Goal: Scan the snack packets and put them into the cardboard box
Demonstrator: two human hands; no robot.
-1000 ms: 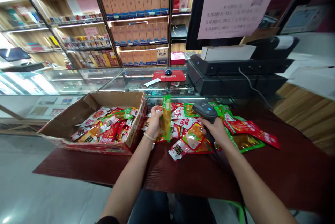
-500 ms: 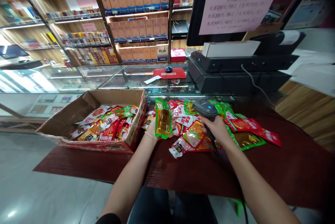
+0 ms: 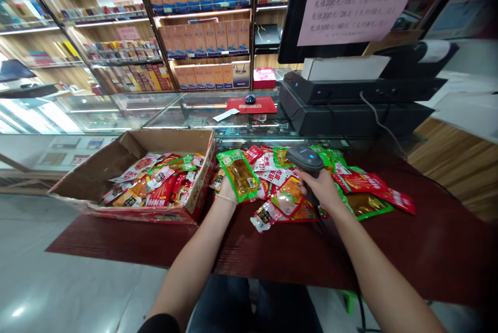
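A green-edged snack packet [image 3: 241, 176] with brown food showing through it is held up in my left hand [image 3: 226, 191], whose fingers are mostly behind it. My right hand [image 3: 321, 189] is closed round the handle of a black barcode scanner [image 3: 305, 160], which has a small blue light on top. The scanner's head points left toward the packet, a short way apart from it. Between and beyond my hands lies a pile of red, white and green snack packets [image 3: 288, 196]. A red and white sachet [image 3: 265, 216] lies at the pile's near edge.
To the left, an open cardboard box [image 3: 146, 212] holds several mixed packets. Red packets [image 3: 361, 184] lie right of the scanner on the dark red tabletop [image 3: 272, 255]. Behind are a glass counter with a mouse [image 3: 250, 99] and a black till [image 3: 361, 115]. The scanner's cable hangs over the near edge.
My left hand has tilted the green-edged packet, its top swinging left. The scanner in my right hand stays nearly in place. The whole view has shifted slightly.
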